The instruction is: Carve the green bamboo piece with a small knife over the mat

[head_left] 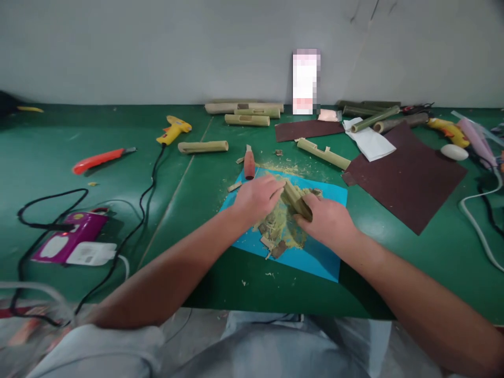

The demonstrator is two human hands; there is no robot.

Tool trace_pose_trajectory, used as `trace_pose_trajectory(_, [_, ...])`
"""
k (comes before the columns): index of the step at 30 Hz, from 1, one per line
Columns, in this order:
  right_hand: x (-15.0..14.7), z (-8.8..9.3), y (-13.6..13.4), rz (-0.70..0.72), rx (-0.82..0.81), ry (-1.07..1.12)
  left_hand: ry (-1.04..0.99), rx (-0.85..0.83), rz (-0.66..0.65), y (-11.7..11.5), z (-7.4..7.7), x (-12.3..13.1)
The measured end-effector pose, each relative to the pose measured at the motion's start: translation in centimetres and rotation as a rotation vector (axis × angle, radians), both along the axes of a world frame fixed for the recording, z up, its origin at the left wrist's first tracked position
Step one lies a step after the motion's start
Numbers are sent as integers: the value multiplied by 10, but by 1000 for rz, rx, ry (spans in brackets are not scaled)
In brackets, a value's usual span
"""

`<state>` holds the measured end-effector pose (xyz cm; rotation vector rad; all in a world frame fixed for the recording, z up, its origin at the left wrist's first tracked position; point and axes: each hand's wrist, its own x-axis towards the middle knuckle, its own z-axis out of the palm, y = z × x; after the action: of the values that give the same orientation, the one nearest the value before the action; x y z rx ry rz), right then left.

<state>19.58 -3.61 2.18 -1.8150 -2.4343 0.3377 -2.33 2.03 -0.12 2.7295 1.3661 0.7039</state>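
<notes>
My right hand (328, 215) is closed round the near end of a short bamboo tube (295, 198), its open end facing me. My left hand (258, 198) has its fingers curled against the tube's far end; the fingertips are partly hidden. Both hands are over a blue sheet (323, 265), strewn with pale shavings (277, 223) and bamboo chips (279, 249). Just beyond my left hand lies a short blade with a red handle (249, 164). A notched bamboo piece (323, 153) rests past my right hand.
At left are an orange cutter (100, 160), a yellow glue gun (173, 131) with a trailing cord and a purple power strip (73, 236). Bamboo pieces (247, 121) line the wall. Brown sheets (409, 178), a white paper (370, 139) and a pink tool (476, 139) lie right.
</notes>
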Motion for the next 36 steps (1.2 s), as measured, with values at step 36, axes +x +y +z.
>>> trace_pose_trajectory(36, [-4,0,-6,85,61,49,-65,-47,-162,-1,-1,6])
